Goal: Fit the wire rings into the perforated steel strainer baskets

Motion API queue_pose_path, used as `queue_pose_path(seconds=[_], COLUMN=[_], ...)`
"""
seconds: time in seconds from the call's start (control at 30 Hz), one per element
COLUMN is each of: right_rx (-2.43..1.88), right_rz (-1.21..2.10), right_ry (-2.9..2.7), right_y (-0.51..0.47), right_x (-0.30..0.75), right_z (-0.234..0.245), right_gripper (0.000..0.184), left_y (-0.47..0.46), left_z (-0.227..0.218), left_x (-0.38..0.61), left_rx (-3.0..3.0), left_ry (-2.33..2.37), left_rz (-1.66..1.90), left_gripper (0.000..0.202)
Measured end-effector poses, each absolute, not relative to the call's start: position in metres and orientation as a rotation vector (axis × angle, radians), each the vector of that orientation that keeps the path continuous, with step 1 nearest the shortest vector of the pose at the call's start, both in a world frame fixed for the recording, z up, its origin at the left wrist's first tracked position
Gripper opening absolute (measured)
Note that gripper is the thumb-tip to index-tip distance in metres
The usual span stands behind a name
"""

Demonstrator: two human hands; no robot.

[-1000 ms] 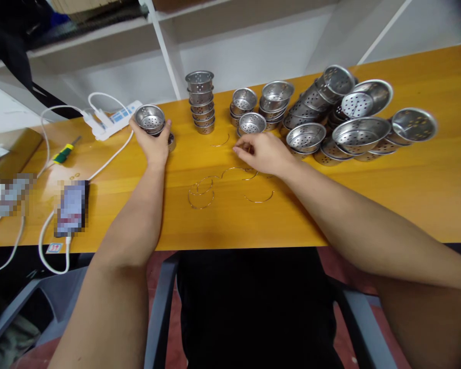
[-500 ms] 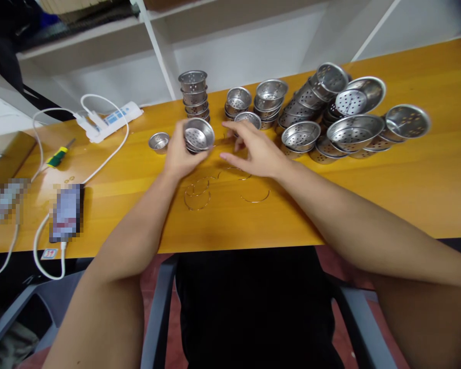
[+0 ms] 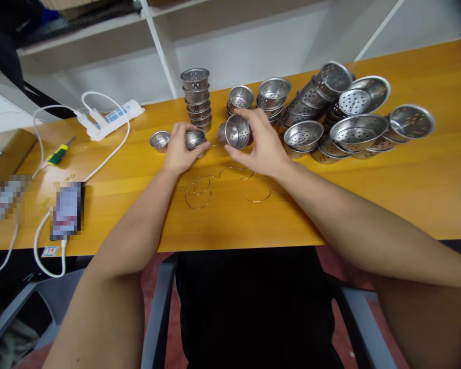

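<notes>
My left hand [image 3: 182,151] is closed round a small perforated steel cup [image 3: 195,138] just above the orange table [image 3: 369,179]. My right hand [image 3: 262,146] grips a larger perforated steel strainer basket [image 3: 236,131], tilted with its mouth toward the left. The two pieces are a short gap apart. Another small steel cup [image 3: 160,140] stands on the table just left of my left hand. Several thin wire rings [image 3: 200,193] lie on the table below both hands.
A tall stack of small cups [image 3: 196,98] and heaps of strainer baskets [image 3: 341,118] fill the back right. A white power strip [image 3: 111,119], a screwdriver [image 3: 59,152] and a phone [image 3: 66,210] on a cable lie at the left. White shelving stands behind.
My left hand carried the nested pieces from the far left to the middle. My right hand has taken the larger basket off, leaving the small cup in my left hand.
</notes>
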State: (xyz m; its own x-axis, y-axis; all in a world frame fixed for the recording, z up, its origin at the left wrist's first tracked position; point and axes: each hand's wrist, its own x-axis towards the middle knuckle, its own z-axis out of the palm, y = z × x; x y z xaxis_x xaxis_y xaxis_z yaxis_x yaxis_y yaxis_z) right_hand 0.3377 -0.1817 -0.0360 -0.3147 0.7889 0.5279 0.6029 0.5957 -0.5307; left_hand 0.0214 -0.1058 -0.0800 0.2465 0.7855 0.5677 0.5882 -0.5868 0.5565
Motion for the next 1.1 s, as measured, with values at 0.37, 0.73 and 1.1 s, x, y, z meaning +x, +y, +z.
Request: queue_pose_path(seconds=[0.37,0.73,1.1], right_rx=[-1.221,-1.152,-1.070], right_rz=[0.265,0.285,0.615], right_ry=[-1.998,-2.092,-2.168], right_y=[-0.179,-0.179,-0.187], right_x=[0.342,0.340,0.339], right_z=[-0.035,-0.035,-0.025], right_gripper=[0.092,0.104,0.084], left_y=[-0.068,-0.129,-0.126], left_z=[-0.099,-0.062,-0.091], left_x=[-0.025,0.047,0.054], left_rx=[2.134,2.460,2.351], left_ry=[1.569,0.943,0.869], left_rz=[1.441,1.234,1.222], left_gripper=[0.073,0.105,0.095])
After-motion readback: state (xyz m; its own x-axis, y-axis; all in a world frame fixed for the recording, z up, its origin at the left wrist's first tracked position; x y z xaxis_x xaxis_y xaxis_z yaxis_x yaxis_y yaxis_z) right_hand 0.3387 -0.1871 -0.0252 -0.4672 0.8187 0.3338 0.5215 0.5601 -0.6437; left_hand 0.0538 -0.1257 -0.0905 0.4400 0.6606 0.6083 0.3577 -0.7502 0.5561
